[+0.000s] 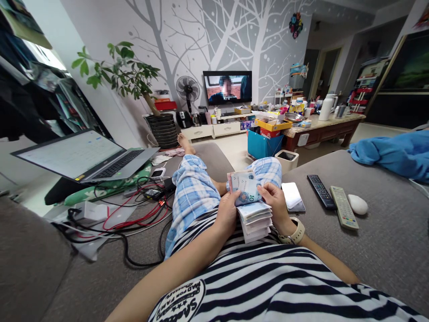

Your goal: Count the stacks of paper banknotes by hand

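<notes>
A folded stack of banknotes is held over my lap, its loose ends fanning down toward my striped shirt. My left hand is closed around the left side of the stack, thumb on top. At the right edge, my right hand pinches the top note between thumb and fingers; that bluish note shows a "10". A pinkish note peeks out at the upper left behind it. On my right wrist sits a watch with a pale band. The far fingers of both hands are partly hidden by the notes.
On the sofa to my right lie a phone, a black remote, a beige remote and a white mouse. Left are an open laptop and tangled cables. A cluttered table stands ahead.
</notes>
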Motion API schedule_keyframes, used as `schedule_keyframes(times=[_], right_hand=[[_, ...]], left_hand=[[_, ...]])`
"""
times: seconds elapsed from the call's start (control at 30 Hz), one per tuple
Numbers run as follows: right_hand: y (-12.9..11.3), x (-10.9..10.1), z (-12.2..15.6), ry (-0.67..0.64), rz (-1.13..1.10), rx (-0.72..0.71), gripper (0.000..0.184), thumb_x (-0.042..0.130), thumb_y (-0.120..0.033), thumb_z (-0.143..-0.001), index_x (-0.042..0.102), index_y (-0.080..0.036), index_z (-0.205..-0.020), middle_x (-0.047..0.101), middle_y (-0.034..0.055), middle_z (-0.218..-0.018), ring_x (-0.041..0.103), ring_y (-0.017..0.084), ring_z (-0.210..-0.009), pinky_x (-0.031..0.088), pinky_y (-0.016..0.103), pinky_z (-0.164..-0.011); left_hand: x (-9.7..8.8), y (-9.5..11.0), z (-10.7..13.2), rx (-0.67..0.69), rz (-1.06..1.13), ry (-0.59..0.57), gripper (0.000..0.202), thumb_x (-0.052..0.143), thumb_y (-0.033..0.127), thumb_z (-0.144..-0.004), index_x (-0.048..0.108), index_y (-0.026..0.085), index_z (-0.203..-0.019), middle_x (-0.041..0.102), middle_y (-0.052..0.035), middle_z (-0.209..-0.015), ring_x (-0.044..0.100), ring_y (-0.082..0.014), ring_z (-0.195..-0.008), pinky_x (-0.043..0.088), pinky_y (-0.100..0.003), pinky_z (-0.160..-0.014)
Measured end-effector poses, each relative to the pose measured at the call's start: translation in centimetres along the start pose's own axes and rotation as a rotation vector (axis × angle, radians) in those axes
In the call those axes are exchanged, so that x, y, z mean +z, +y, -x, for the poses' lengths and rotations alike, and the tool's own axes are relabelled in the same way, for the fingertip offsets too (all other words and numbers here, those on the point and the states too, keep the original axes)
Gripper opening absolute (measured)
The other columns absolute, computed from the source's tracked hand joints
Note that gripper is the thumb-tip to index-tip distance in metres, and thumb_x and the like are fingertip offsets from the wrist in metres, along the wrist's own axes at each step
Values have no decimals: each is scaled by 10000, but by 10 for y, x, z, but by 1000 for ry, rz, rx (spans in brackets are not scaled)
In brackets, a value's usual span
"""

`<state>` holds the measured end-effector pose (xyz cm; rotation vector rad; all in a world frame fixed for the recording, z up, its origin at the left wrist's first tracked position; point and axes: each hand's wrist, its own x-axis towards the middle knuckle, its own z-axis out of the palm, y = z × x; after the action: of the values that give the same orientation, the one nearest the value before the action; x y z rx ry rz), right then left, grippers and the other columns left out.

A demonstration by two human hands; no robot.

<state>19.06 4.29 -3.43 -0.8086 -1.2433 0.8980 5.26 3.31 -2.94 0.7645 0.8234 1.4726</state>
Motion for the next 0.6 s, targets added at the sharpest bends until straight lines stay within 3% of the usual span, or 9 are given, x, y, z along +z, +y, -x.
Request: schedule_keyframes(times=[0.23,0.6], right_hand=[[-3,1,2,-7,-40,4,401,671,-435,-816,440,-210,-578,358,-59,-562,305,113,-547,267,275,-526],[-4,2,8,5,-55,-24,336,666,-437,-813,521,-205,-618,414,-48,-567,353,119,-548,304,271,-530]], left_hand=[[-6,-7,-8,48,-9,75,260,713,382,-663,708,149,-777,742,-50,-735,695,-246,-800,525,-363,-799],[-7,-7,-9,58,-37,56,286,694,374,-672,725,134,-825,749,-58,-769,684,-239,-787,517,-340,-752]])
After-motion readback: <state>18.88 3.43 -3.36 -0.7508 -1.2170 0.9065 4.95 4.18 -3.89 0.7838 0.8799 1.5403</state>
